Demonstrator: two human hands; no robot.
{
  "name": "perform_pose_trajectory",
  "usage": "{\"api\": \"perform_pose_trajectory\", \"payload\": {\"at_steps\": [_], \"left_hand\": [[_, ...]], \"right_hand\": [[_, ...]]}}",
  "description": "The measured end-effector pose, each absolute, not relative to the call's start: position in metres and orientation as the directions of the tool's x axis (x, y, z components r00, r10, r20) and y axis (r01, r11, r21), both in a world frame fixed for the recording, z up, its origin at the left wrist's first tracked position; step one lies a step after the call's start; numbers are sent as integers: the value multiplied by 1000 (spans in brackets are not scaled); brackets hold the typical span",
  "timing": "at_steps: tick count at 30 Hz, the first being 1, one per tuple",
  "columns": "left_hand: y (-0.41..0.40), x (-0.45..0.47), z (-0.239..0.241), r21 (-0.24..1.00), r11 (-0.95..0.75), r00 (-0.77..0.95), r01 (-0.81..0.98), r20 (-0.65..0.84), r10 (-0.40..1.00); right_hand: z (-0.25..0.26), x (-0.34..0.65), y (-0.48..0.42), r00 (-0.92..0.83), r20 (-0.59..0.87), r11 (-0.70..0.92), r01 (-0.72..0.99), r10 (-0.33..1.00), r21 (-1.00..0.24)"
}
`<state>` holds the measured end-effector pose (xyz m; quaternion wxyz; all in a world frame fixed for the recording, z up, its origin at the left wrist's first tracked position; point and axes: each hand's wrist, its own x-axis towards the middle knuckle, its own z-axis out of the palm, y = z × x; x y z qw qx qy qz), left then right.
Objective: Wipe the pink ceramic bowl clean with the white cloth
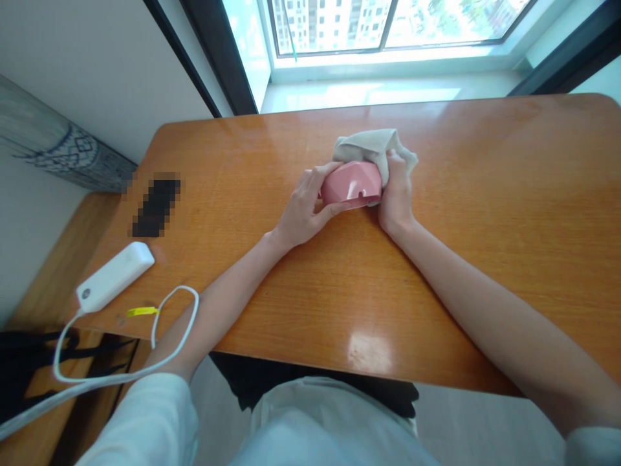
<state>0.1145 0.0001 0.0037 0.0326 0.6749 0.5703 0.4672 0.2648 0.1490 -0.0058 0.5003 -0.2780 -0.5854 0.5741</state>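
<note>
Pink bowl (352, 183), turned bottom-up and tilted, sits near the middle of the orange wooden worktop (436, 272), held between both hands. Left hand (305, 210) has its fingers (317, 176) curled around the bowl's left side, thumb under the rim; right hand (395, 194) has its fingers closed on a beige cloth (371, 145) pressed against the bowl's right and far side. White power bank (114, 275) with a looping white cable (169, 323) lies well apart at the left worktop edge, beside a blurred dark object (156, 206).

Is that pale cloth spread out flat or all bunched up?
Bunched up. The cloth is crumpled in the right hand, pressed against the pink object.
</note>
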Motion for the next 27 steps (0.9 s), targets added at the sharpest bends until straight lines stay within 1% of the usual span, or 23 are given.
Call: {"api": "perform_pose_trajectory", "payload": {"at_steps": [4, 7, 9, 12, 15, 17, 20, 23, 25, 27], "left_hand": [[0, 112, 2, 614, -339, -89, 712, 559, 825], [2, 109, -1, 669, -337, -89, 662, 517, 851], [3, 107, -4, 711, -339, -84, 616, 487, 869], [4, 107, -8, 745, -323, -78, 583, 447, 891], [5, 110, -10, 728, -289, -91, 622, 433, 897], [6, 112, -10, 697, -267, -121, 665, 454, 883], [6, 115, -11, 660, -238, -178, 712, 498, 849], [5, 116, -10, 632, -224, -178, 742, 508, 843], [4, 116, -9, 614, -216, -157, 759, 496, 854], [4, 118, -7, 613, -211, -148, 761, 481, 864]], "right_hand": [[4, 268, 142, -336, 346, 287, -212, 876, -934], [16, 272, 136, -366, 408, 400, -102, 836, -911], [27, 276, 133, -411, 448, 479, -31, 794, -877], [44, 279, 130, -492, 515, 611, 45, 702, -790], [56, 281, 127, -571, 530, 699, 111, 627, -707], [60, 282, 125, -605, 527, 734, 147, 597, -663], [62, 281, 120, -640, 527, 782, 196, 559, -591], [63, 280, 116, -653, 544, 818, 218, 527, -532], [60, 280, 116, -636, 575, 827, 190, 515, -530], [52, 279, 118, -593, 599, 802, 141, 537, -580]]}}
